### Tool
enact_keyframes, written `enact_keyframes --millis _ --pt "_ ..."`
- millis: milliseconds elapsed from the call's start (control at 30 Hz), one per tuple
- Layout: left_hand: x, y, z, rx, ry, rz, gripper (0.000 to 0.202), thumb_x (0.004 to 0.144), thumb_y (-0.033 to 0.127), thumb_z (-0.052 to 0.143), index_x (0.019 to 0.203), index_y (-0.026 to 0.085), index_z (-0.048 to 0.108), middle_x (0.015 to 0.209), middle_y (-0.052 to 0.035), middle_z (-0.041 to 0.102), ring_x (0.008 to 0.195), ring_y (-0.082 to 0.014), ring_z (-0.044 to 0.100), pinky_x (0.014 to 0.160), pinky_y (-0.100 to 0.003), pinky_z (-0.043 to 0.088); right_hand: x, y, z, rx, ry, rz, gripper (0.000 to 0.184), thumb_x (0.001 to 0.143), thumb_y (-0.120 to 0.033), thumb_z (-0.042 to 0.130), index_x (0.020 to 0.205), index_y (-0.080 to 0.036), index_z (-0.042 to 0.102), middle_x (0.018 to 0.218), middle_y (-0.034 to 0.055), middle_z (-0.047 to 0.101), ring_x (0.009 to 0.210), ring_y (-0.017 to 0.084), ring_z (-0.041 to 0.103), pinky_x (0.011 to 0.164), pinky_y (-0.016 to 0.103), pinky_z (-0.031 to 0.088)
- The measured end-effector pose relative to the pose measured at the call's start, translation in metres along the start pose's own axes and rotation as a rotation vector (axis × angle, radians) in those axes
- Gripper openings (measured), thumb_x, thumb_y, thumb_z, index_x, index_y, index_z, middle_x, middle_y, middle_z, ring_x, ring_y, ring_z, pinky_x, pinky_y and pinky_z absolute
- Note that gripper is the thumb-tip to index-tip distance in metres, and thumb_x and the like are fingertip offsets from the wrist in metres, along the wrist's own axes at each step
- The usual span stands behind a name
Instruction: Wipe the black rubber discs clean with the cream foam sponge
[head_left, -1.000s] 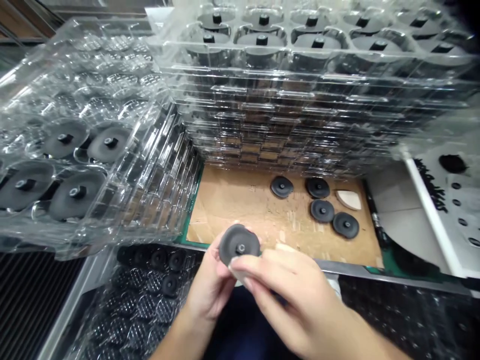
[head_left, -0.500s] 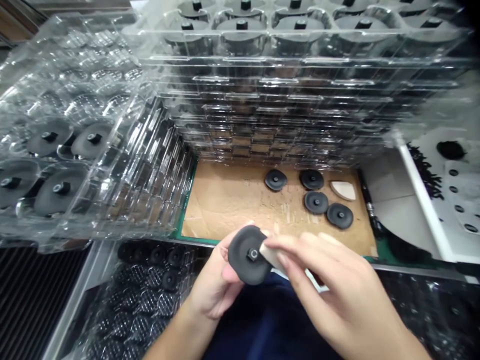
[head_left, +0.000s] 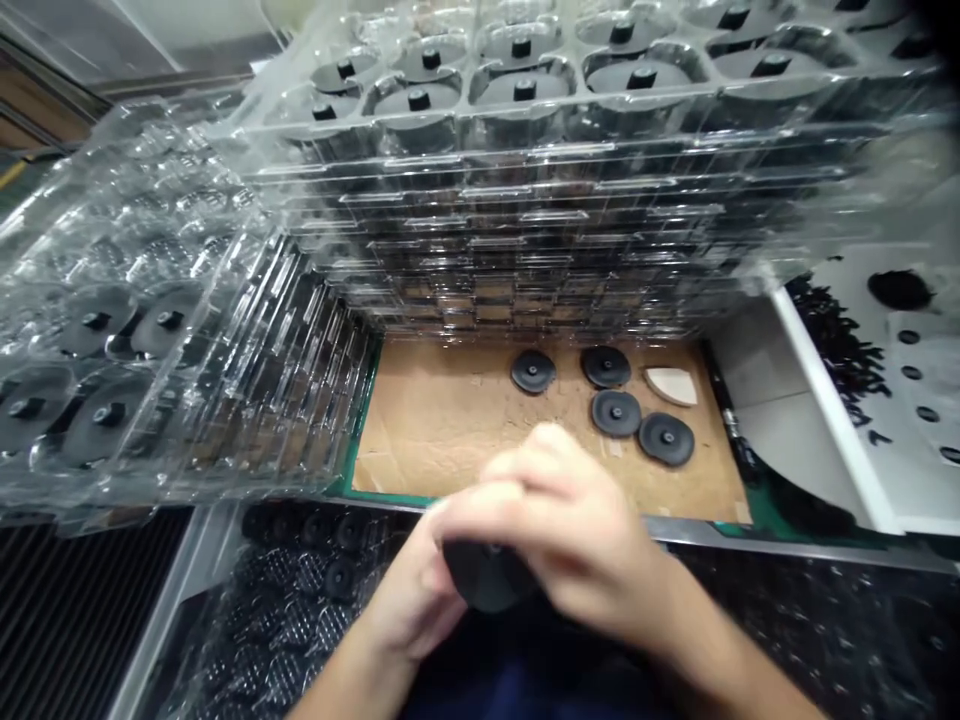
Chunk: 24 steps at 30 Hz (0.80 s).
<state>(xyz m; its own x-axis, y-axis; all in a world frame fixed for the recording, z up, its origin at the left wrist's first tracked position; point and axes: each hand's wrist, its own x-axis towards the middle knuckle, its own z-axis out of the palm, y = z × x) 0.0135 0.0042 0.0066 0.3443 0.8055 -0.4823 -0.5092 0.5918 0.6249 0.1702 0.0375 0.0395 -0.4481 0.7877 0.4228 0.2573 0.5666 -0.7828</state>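
Head view: left hand [head_left: 416, 590], one, gripping the edge of a dark disc [head_left: 491, 588], which sits low at centre, before the near edge of the worktop. Right hand [head_left: 562, 525], one, blurred, fingers curled over the disc's upper face; whether they hold anything, cannot tell. Clear pocketed tray [head_left: 330, 625], lower left, dark pieces in its far row. Cardboard sheet [head_left: 420, 420], brown, on the worktop. Loose discs [head_left: 533, 372], four, dark, one central stub each; three grouped closely, one apart to their left. Pale wedge [head_left: 673, 386], one, right of the discs. White bin [head_left: 825, 400], far right, with small black parts [head_left: 844, 345]. Left tray stack [head_left: 277, 370], clear. Rear tray stack [head_left: 487, 235], clear, stemmed discs [head_left: 487, 90] on top.
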Motion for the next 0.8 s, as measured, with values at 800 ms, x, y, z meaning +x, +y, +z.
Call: enact_keyframes --millis 800 --pt "0.019 -0.003 0.002 0.347 -0.091 0.335 0.088 0.075 0.035 0.069 0.143 0.040 0.014 0.121 -0.0053 0.060 0.103 -0.0210 0.063 0.093 -0.035 0.047 -0.105 0.063 0.032 0.104 0.104 0.640 0.021 0.091 -0.025 0.049 0.099 -0.021 0.067 0.087 0.0061 0.071 0.079 0.019 0.069 0.066 0.026 0.057"
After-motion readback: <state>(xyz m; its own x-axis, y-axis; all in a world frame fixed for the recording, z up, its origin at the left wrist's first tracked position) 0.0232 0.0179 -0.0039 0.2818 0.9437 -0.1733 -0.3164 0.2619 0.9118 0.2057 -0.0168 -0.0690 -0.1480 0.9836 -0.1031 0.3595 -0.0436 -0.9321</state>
